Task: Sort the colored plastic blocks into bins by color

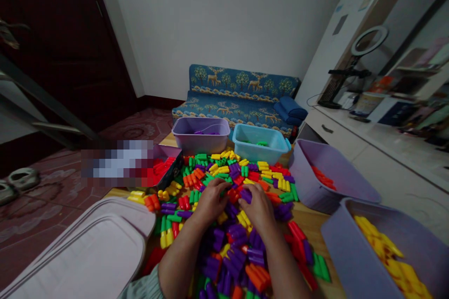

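Note:
Loose plastic building blocks (pixel 233 261) in purple, green, yellow, red and orange lie heaped over the middle. Each looks like joined short tubes. My left hand (pixel 211 200) reaches into the heap, fingers and thumb apart, beside red blocks (pixel 232 195). Nothing shows in its grasp, though the fingertips are partly hidden among the pieces. Just to the right, my right hand (pixel 258 203) is curled with a purple block (pixel 246 195) between thumb and fingers. Yellow blocks (pixel 243 218) lie below, between my two wrists.
Around the heap stand a purple bin (pixel 182 138), a blue bin (pixel 257 152), a lilac bin (pixel 305 187) with red pieces and another bin (pixel 343 238) with yellow ones. Pale lids (pixel 101 257) lie left. A box (pixel 177 163) holds red pieces. Behind is a patterned sofa (pixel 231 88).

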A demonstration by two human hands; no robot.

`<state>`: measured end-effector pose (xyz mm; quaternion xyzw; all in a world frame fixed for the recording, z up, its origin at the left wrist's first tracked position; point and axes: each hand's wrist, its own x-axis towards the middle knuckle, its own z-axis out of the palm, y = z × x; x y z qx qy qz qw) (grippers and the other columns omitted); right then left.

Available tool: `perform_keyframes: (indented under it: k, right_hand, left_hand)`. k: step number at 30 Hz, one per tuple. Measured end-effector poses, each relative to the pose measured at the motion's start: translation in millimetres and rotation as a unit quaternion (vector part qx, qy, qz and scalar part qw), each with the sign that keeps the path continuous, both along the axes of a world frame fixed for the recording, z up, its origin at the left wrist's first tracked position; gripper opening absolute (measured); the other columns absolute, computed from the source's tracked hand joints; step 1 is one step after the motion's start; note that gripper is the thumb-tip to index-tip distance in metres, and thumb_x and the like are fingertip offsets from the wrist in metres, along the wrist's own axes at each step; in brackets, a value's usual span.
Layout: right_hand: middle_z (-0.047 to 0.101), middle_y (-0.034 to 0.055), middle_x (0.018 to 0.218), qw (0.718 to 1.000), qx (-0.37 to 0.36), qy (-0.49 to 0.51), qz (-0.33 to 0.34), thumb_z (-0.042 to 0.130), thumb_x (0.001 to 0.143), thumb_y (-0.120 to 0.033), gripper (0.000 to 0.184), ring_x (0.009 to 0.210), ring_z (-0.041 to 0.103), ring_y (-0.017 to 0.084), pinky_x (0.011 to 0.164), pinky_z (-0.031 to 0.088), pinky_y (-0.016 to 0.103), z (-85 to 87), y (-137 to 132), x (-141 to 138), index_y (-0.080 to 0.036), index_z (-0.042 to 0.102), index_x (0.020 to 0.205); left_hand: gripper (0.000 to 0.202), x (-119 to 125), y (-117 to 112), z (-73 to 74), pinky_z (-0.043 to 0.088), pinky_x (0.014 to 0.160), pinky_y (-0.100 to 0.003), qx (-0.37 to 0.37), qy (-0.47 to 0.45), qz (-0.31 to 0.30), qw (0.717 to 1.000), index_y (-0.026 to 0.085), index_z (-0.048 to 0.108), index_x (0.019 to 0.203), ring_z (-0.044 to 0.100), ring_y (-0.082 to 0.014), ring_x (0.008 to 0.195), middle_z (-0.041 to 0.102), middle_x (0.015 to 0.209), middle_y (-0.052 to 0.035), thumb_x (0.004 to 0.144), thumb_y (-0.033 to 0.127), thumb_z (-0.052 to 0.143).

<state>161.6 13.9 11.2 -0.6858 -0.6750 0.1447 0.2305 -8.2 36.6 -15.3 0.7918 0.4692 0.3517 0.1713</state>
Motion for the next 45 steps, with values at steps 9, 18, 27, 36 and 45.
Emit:
perform_keyframes:
  k: [9, 18, 27, 36, 45]
  right_hand:
    - [0.055, 0.0146, 0.125, 0.997, -0.048, -0.056, -0.006, 0.068, 0.073, -0.033, 0.065, 0.112, 0.058, 0.029, 0.092, 0.045, 0.036, -3.8, -1, 1, -0.016, 0.051, 0.134]
    - [0.065, 0.0056, 0.08, 0.986, 0.04, 0.155, -0.049, 0.066, 0.072, -0.032, 0.015, 0.08, 0.063, 0.021, 0.074, 0.05, 0.032, 0.0, 4, 3, -0.018, 0.065, 0.077]
    - [0.071, 0.0003, 0.078, 0.637, -0.059, 0.768, -0.031, 0.079, 0.066, -0.042, 0.033, 0.069, 0.067, 0.015, 0.064, 0.056, 0.028, 10.4, 3, -15, -0.02, 0.063, 0.085]
    - [0.065, 0.0045, 0.112, 0.578, -0.127, 0.803, 0.074, 0.058, 0.081, -0.058, 0.042, 0.109, 0.06, 0.021, 0.097, 0.049, 0.04, 22.6, -10, -39, -0.024, 0.063, 0.106]
    - [0.02, 0.0017, 0.158, 0.665, -0.165, 0.712, 0.157, 0.036, 0.085, -0.072, 0.066, 0.12, 0.053, 0.023, 0.091, 0.048, 0.042, 30.3, -25, -44, -0.038, 0.038, 0.141]
  left_hand:
    - [0.032, 1, -1, -0.3, 0.047, 0.096, -0.04, -0.003, 0.066, -0.015, 0.998, 0.02, 0.068, 0.113, 0.058, -0.0266, 0.113, 0.061, 0.125, -0.013, 0.085, 0.024, 0.055]
    - [0.037, 1, -1, -0.7, 0.045, 0.098, -0.044, -0.016, 0.048, 0.0, 0.999, 0.02, 0.068, 0.114, 0.055, -0.0296, 0.116, 0.058, 0.127, -0.0148, 0.078, 0.021, 0.062]
    - [0.049, 4, -3, 19.1, 0.048, 0.094, -0.04, -0.211, -0.36, -0.044, 0.908, 0.019, 0.057, 0.126, 0.058, -0.0253, 0.113, 0.062, 0.124, -0.0125, 0.087, 0.048, 0.054]
    - [0.055, 2, -4, 18.6, 0.05, 0.08, -0.029, -0.39, -0.536, -0.098, 0.742, 0.018, 0.059, 0.123, 0.064, -0.019, 0.095, 0.066, 0.111, -0.01, 0.08, 0.052, 0.064]
    - [0.06, -1, -9, 28.5, 0.049, 0.058, -0.021, -0.459, -0.558, -0.084, 0.686, 0.02, 0.053, 0.129, 0.064, -0.0136, 0.067, 0.068, 0.088, -0.0036, 0.074, 0.029, 0.072]
